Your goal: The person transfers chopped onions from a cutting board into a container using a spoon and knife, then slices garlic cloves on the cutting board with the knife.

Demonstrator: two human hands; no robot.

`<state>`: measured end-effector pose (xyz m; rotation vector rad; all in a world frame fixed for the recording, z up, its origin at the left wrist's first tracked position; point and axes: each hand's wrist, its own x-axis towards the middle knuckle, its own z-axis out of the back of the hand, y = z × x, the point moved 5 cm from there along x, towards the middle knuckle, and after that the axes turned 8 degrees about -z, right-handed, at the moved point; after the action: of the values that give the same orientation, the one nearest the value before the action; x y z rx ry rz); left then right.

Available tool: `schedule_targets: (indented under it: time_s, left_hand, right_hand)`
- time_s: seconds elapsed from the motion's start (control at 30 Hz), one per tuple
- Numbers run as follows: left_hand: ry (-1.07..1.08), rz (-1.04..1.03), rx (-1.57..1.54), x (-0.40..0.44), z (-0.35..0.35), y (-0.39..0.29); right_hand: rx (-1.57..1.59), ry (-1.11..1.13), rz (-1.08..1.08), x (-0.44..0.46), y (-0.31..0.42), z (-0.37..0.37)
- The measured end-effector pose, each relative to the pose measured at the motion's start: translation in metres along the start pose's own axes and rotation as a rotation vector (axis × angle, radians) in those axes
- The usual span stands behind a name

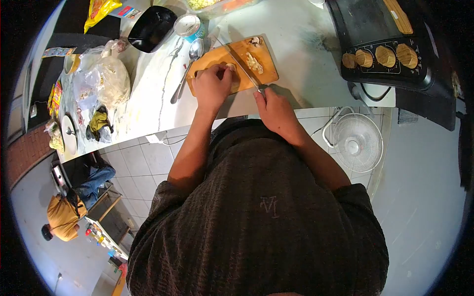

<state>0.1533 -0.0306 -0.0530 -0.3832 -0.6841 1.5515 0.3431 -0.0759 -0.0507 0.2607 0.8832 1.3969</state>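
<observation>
A wooden cutting board (269, 66) lies on the marble counter (153, 93). My right hand (274, 108) is closed round the handle of a knife (239, 61), whose blade slants up and left across the board. On the board's left part, my left hand (213, 84) has its fingers bent together over a small pale piece (230, 66), mostly hidden under the fingertips. Right of the blade lies a heap of chopped pale pieces (254, 63). Darker scraps (256, 41) sit near the board's top edge.
Left of the board are a large spoon (195, 49), a lidded tub (188, 27) and a black bowl (152, 28). Plastic bags (111, 81) lie farther left. A stove with wooden knobs (385, 56) stands right, a fan (353, 144) below. Another person (64, 217) is at lower left.
</observation>
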Motion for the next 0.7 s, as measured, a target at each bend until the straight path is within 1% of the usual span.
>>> schedule_targets:
  time_s: [0.23, 0.37, 0.57, 0.63, 0.7]
  left_hand:
    - [0.052, 0.021, 0.035, 0.005, -0.003, -0.005]
    - [0.072, 0.025, 0.089, 0.008, -0.003, -0.007]
    - [0.143, 0.033, 0.128, 0.012, -0.006, -0.010]
    - [0.206, 0.029, 0.246, 0.012, -0.006, -0.012]
    - [0.250, 0.040, 0.224, 0.012, -0.007, -0.011]
  right_hand:
    - [0.030, -0.014, 0.024, 0.000, 0.001, 0.001]
    - [0.052, -0.028, -0.009, 0.001, 0.007, 0.004]
    - [0.067, -0.030, 0.000, 0.004, 0.010, 0.000]
    - [0.069, -0.044, 0.012, 0.003, 0.013, 0.001]
    - [0.055, -0.038, 0.018, 0.003, 0.012, 0.000]
